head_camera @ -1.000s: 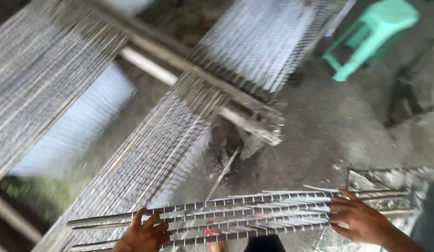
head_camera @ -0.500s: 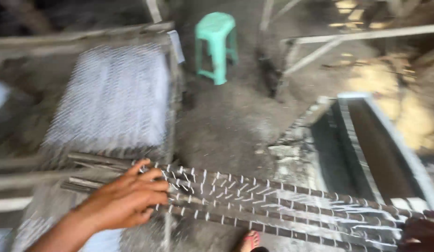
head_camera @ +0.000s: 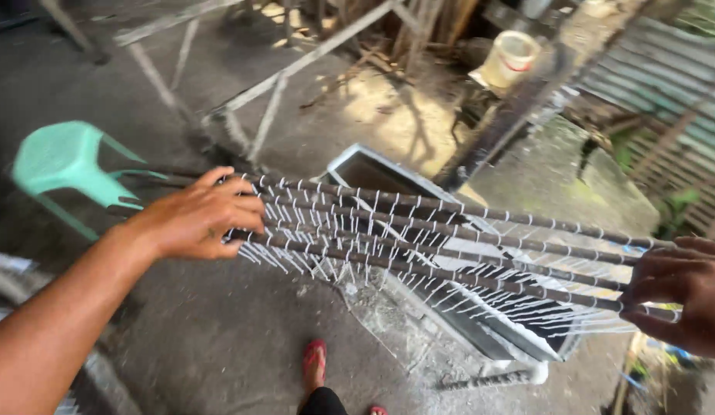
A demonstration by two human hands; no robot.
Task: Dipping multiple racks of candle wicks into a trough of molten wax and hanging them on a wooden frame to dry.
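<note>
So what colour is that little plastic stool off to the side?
The stool is mint green, seen at the left of the head view.

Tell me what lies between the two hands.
In the head view, a bundle of dark rods strung with white threads spans from the left hand to the right hand.

A mint-green plastic stool (head_camera: pixel 61 165) stands at the left on the grey concrete floor (head_camera: pixel 219 338). A long rectangular metal trough (head_camera: pixel 480 338) sits low in the middle, its dark inside open to view. Bare wooden frame poles (head_camera: pixel 296 65) cross the top of the scene. A pale plastic bucket (head_camera: pixel 510 58) with a red band stands beyond them. Corrugated metal sheeting (head_camera: pixel 665 77) fills the upper right corner. A foot in a red sandal (head_camera: pixel 315 361) rests on the floor near the bottom edge.
</note>
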